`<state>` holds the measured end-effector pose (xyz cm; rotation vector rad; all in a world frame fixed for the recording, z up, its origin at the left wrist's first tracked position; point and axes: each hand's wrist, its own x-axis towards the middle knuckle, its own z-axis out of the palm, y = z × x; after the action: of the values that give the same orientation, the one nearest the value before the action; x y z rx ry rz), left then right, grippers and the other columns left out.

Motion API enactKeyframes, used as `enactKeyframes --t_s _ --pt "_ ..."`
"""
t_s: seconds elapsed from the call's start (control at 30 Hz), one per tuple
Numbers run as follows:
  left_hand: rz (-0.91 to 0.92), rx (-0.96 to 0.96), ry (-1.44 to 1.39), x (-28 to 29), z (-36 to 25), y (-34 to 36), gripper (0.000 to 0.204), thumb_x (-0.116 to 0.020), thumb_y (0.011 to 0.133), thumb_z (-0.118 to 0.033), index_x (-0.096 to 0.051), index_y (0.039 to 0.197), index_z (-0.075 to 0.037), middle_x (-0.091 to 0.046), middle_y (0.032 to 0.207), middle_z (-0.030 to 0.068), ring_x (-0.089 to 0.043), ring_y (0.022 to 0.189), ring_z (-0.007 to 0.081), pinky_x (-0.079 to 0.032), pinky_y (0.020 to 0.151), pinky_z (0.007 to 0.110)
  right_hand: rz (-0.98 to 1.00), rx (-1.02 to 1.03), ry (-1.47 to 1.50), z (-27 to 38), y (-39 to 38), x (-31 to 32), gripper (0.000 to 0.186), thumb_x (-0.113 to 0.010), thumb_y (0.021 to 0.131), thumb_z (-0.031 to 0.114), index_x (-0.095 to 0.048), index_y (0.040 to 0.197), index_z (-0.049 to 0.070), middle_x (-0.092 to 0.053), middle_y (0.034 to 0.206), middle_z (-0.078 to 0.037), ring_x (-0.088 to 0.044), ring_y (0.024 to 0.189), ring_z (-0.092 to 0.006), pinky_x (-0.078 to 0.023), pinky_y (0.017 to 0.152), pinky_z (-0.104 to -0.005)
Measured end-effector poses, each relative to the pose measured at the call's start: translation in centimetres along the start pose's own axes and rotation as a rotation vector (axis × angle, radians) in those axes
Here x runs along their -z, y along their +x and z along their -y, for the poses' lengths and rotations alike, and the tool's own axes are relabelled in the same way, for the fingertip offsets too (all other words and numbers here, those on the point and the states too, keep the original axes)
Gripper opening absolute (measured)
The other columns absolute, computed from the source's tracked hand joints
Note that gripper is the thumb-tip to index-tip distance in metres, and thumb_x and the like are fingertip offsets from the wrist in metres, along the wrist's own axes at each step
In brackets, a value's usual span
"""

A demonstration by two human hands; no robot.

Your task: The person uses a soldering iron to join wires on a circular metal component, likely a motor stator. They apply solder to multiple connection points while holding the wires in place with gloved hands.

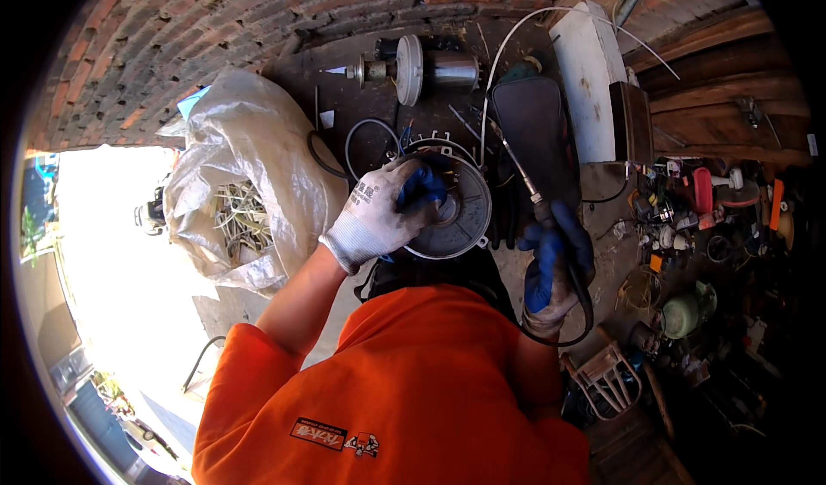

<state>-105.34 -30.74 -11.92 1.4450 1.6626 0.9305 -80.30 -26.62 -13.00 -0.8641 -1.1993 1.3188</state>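
Observation:
A round grey metal housing [456, 227] lies open at the centre. My left hand [391, 205], in a white-and-blue glove, rests over it with fingers curled inward at its middle; what they hold there is hidden. My right hand [555, 266], similarly gloved, grips the dark handle of a long metal-tipped hand tool [525, 171] that points up and left, a black cable looping below. A blue wire and a black cable [353, 150] lie beside the housing. Behind stands a metal motor assembly [443, 70] on its side, with a white disc.
A translucent sack of scrap [198, 193] stands left. A dark padded bag [529, 119], a white block [585, 72] and a thin pale tube [508, 42] are behind right. Assorted parts clutter the far right, near a wooden chair [602, 373]. A brick wall [284, 8] borders the back.

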Motion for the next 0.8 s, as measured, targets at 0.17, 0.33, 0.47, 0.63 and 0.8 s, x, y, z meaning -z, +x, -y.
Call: enactKeyframes --t_s 0.17,0.33,0.47,0.63,0.8 --pt "0.03 -0.043 0.01 0.8 0.9 -0.3 0.038 -0.071 0.08 -0.011 -0.06 0.114 0.003 -0.068 0.099 0.0244 -0.067 0.093 0.0421 -0.055 0.08 0.043 0.008 0.038 0.023 -0.5 -0.3 0.2 0.043 -0.066 0.095 0.018 -0.059 0.129 -0.009 -0.071 0.115 -0.019 -0.066 0.081 -0.0156 -0.054 0.069 -0.0291" --pt "-0.105 0.15 -0.179 1.1 0.4 -0.4 0.029 -0.069 0.085 -0.009 -0.06 0.11 0.002 -0.068 0.086 0.0172 -0.069 0.078 0.0277 -0.053 0.072 0.036 -0.07 0.021 -0.025 -0.1 -0.3 -0.3 0.044 -0.066 0.095 0.017 -0.059 0.13 -0.009 -0.071 0.111 -0.019 -0.069 0.082 -0.0166 -0.058 0.068 -0.0268" --pt "-0.201 0.144 -0.239 0.5 0.6 0.0 0.023 -0.069 0.087 -0.01 -0.061 0.106 0.001 -0.065 0.074 0.0123 -0.061 0.065 0.0145 -0.051 0.064 0.031 -0.059 0.015 -0.026 -0.1 -0.2 -0.8 0.044 -0.065 0.097 0.019 -0.058 0.131 -0.008 -0.072 0.109 -0.017 -0.07 0.082 -0.0168 -0.058 0.067 -0.0256" --pt "-0.365 0.173 -0.162 -0.5 0.4 0.1 0.018 -0.069 0.087 -0.008 -0.063 0.102 0.001 -0.065 0.071 0.0127 -0.059 0.061 0.0135 -0.05 0.062 0.03 0.014 0.063 -0.14 0.0 0.9 -1.1 0.044 -0.06 0.1 0.021 -0.055 0.134 -0.007 -0.07 0.107 -0.016 -0.069 0.083 -0.0178 -0.057 0.069 -0.0291" --pt "-0.351 0.19 -0.216 -1.2 -0.7 1.0 0.019 -0.069 0.087 -0.008 -0.063 0.103 0.001 -0.068 0.078 0.0153 -0.065 0.067 0.018 -0.053 0.066 0.032 0.13 0.094 -0.088 -1.0 2.4 -2.1 0.043 -0.065 0.097 0.012 -0.056 0.134 -0.006 -0.068 0.119 -0.015 -0.067 0.1 -0.0179 -0.055 0.089 -0.0295"
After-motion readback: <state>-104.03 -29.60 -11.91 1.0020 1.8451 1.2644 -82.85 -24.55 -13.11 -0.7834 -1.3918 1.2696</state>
